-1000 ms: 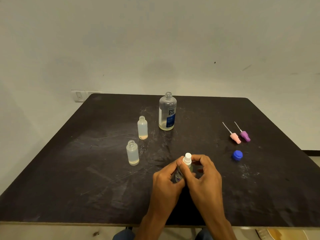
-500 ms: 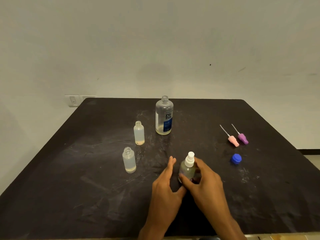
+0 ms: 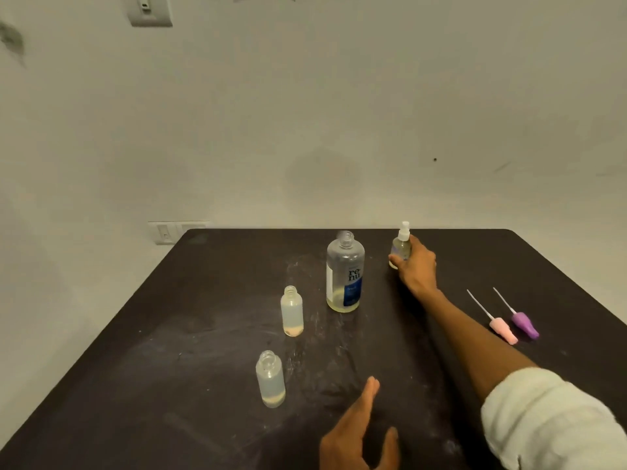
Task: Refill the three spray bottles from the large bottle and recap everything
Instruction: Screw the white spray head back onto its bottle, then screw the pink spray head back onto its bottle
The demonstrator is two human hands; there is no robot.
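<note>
Right hand: stretched out toward the far edge of the bench, fingers curled round the capped spray bottle, gripping its body from the right side.
Capped spray bottle: upright near the far edge, right of centre, white pump top on, yellowish liquid inside; whether its base touches the bench cannot be told.
Right sleeve: pale cloth rolled up on the forearm, low at the right of the view.
Left hand: near the front edge, fingers straight and relaxed, thumb spread, holding nothing; whether it touches the surface cannot be told.
Large bottle: upright and uncapped, just left of the capped spray bottle and apart from it, blue label, a little yellowish liquid at the bottom.
Far open spray bottle: upright, no top, left of and nearer than the large bottle, a little liquid at its base.
Near open spray bottle: upright, no top, nearer the front edge, left of the left hand, a little liquid at its base.
Pink spray top: lying on its side toward the right edge, dip tube pointing to the far edge.
Purple spray top: lying just right of the pink one, parallel to it.
Bench: dark, scuffed with pale marks, set against a light wall.
</note>
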